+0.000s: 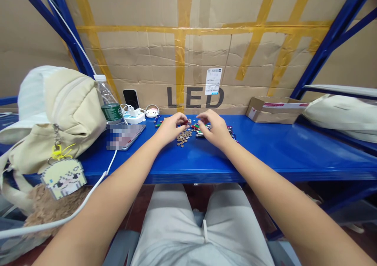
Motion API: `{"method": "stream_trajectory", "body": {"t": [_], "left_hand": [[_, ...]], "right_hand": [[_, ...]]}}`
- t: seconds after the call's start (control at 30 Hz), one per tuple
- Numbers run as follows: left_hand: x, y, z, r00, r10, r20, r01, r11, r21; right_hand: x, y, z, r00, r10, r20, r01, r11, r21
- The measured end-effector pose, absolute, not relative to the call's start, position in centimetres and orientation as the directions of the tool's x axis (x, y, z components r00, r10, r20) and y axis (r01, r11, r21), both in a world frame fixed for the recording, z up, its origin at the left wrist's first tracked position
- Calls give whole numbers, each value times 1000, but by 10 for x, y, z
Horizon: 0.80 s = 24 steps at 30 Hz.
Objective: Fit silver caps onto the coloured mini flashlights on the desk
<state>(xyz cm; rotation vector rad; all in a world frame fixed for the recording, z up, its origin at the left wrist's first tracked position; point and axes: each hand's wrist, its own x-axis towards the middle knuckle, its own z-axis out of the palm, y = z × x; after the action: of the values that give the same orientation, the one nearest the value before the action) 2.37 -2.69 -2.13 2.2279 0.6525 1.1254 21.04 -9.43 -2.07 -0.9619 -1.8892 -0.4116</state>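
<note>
My left hand (171,127) is closed, thumb and fingers pinching a small dark red piece (186,122). A small round pale disc (189,121) shows at the tip of that piece; whether the two are joined I cannot tell. Opposite it, my right hand (214,128) has its fingers curved and thumb apart, with nothing visible between them. Below the left fingertips lies a loose pile of small round metallic discs (184,137). Several small shiny pieces in red, green and silver (200,131) lie under and beside the right hand, partly hidden by it.
On the blue table (188,164), a phone-like device (134,134), water bottle (110,101), white power strip (134,116) and beige backpack (73,97) stand left. A white cable (110,162) crosses the front edge. An open cardboard box (273,110) is back right, before a cardboard wall (147,61).
</note>
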Motion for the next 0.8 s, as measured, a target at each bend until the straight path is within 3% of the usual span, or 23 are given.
{"method": "stream_trajectory", "body": {"t": [0.2,0.43,0.8], "left_hand": [[24,-21,-25,536,622,570,138,-731,668],[23,-22,-22,465,662,587,141,-710,690],[24,-22,-23,490,644,588,166,-731,662]], "right_hand": [[210,-93,-21,-245,516,821,780,608,-150],[203,-86,-33,-437,739,513,857,516,-13],[201,-84,-34,-517,752,409,836,545,56]]}}
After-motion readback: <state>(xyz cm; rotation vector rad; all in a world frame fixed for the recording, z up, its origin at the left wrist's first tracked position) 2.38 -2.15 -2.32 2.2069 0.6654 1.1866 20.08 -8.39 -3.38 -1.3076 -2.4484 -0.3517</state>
